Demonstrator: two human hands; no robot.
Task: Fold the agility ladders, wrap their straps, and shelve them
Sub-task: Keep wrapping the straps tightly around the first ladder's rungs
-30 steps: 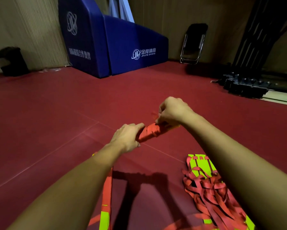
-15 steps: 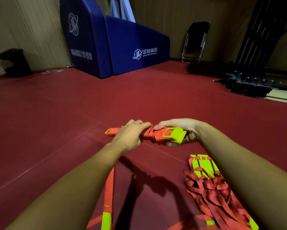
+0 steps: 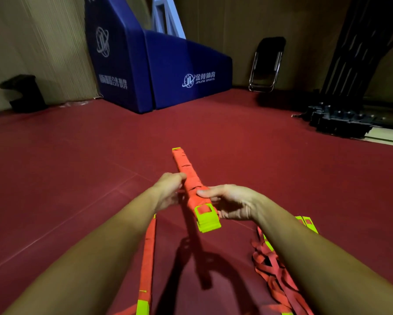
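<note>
A folded agility ladder bundle (image 3: 189,178), yellow-green rungs wound in orange strap, points away from me above the red floor. My left hand (image 3: 168,192) grips its left side near the middle. My right hand (image 3: 230,204) holds its near end from the right, thumb pressed on top just above the yellow-green rung ends (image 3: 208,220). A loose orange strap (image 3: 148,253) hangs from under my left hand down to the floor. A second ladder (image 3: 279,269) lies in a tangled heap of red straps and yellow-green rungs under my right forearm.
Blue padded blocks (image 3: 159,69) stand against the far wall. A folded black chair (image 3: 267,64) leans at the back right. Dark metal equipment (image 3: 341,119) sits at the right edge, and a black object (image 3: 23,93) at the far left.
The bundle has swung from lying crosswise to pointing away from me. My right hand shifted to its near end; my left hand now grips it from the side.
</note>
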